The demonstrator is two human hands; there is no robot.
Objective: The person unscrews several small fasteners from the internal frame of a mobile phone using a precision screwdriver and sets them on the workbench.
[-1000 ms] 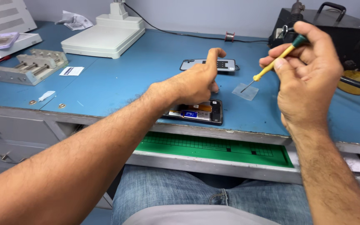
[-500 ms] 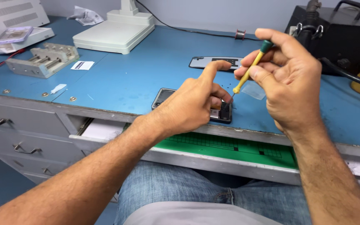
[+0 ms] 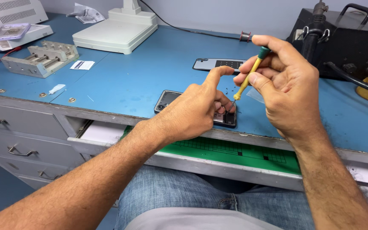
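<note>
The left hand [image 3: 194,111] presses the opened phone [image 3: 172,99] flat at the blue bench [image 3: 128,81] edge, steadying it. The right hand [image 3: 284,87] pinches the yellow screwdriver [image 3: 247,76], tip down onto the phone.

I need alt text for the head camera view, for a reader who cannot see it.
A right hand holds a yellow screwdriver tip-down over an opened dark phone that the left hand steadies on a blue workbench. Another phone lies behind.

Two phones [image 3: 173,101] [image 3: 218,64], one screwdriver [image 3: 248,76], two hands [image 3: 194,111] [image 3: 284,89].
</note>
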